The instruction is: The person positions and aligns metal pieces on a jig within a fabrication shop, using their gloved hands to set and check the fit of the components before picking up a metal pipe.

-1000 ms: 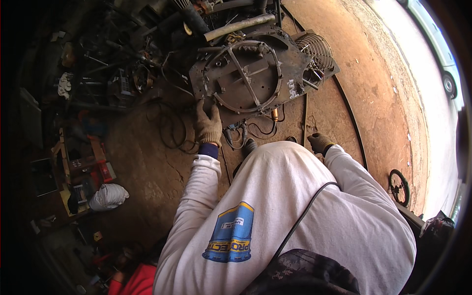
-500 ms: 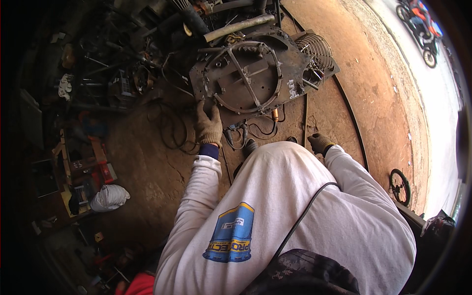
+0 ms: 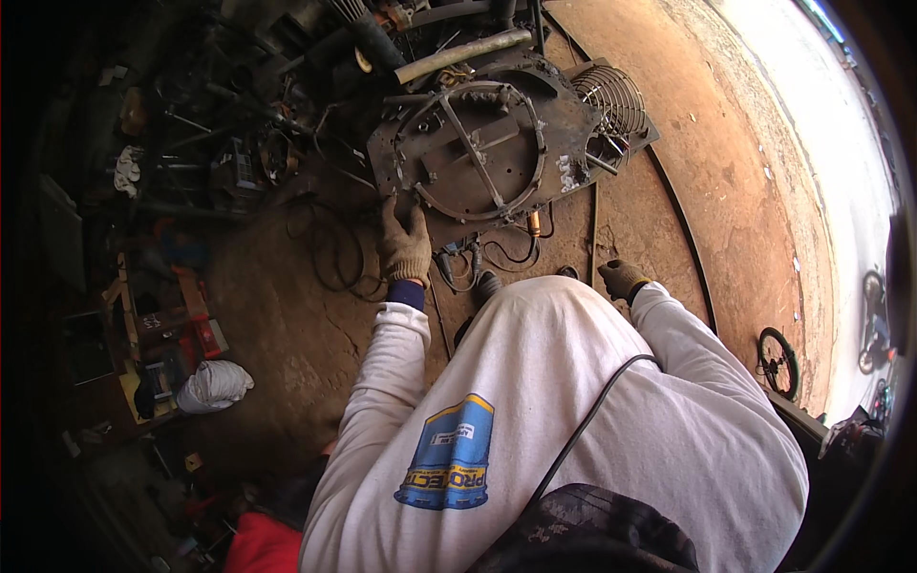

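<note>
My left hand (image 3: pixel 406 250), in a tan knit glove, reaches to the near left edge of a dark metal plate (image 3: pixel 392 158). Its thumb and fingers are spread apart, with the tips at the plate's edge. On the plate lies a round metal ring (image 3: pixel 542 153) with a bar (image 3: pixel 468 143) across it. My right hand (image 3: pixel 626 279), also gloved, is low beside my right knee, away from the plate. Its fingers are curled in, and whatever may be inside them is hidden. A thin dark strip (image 3: pixel 594 229) runs along the ground close to its fingertips.
A round wire guard (image 3: pixel 611 100) stands right of the plate. Cables (image 3: pixel 330 244) lie on the dirt floor, and a power tool (image 3: pixel 535 225) with an orange part sits below the plate. Metal parts crowd the upper left. A small wheel (image 3: pixel 777 363) stands at the right.
My hands stay in place. The motorcycle on the road at the upper right has gone from there, and a blurred one shows farther down the right edge. Red cloth at the lower left has shifted.
</note>
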`<state>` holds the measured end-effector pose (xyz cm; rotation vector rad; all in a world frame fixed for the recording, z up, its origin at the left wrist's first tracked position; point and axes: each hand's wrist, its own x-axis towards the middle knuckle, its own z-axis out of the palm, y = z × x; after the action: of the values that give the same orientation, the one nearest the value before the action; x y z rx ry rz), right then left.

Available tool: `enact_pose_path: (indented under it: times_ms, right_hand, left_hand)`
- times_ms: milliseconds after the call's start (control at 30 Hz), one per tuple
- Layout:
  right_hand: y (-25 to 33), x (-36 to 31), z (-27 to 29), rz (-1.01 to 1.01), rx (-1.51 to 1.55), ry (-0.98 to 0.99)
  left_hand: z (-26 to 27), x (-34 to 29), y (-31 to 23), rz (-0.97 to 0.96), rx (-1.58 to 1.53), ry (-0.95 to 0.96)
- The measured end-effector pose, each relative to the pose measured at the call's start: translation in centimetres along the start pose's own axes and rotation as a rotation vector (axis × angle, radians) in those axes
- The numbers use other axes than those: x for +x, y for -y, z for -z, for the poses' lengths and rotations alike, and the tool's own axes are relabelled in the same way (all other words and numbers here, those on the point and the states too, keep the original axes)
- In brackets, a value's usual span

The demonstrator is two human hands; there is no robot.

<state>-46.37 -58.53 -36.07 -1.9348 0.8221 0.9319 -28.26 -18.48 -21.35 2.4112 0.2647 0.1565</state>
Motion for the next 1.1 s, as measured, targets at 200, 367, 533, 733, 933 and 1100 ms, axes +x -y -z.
enact_pose_path:
  times_ms: [200, 367, 533, 733, 933, 1100]
  right_hand:
    - [-0.1, 0.0, 0.0, 0.031, 0.044, 0.016]
    - [1.2, -0.9, 0.5, 0.004, 0.036, 0.028]
    - [1.3, -0.5, 0.6, 0.063, -0.075, 0.019]
    - [11.2, -6.9, 2.0, 0.395, 0.171, -0.145]
    - [19.6, -11.9, 5.2, 0.705, 0.323, -0.285]
    - [22.8, -11.1, 6.0, 0.854, 0.335, -0.394]
  left_hand:
    - [0.3, -0.2, -0.6, -0.006, 0.022, -0.008]
    - [0.3, -0.2, -0.4, -0.067, 0.026, -0.039]
    - [0.4, -0.2, -1.0, -0.053, -0.009, -0.003]
    - [0.0, -0.1, 0.1, -0.088, -0.038, -0.014]
    - [0.4, -0.2, -0.2, -0.095, -0.039, -0.004]
    - [0.4, -0.3, -1.1, -0.057, -0.010, -0.010]
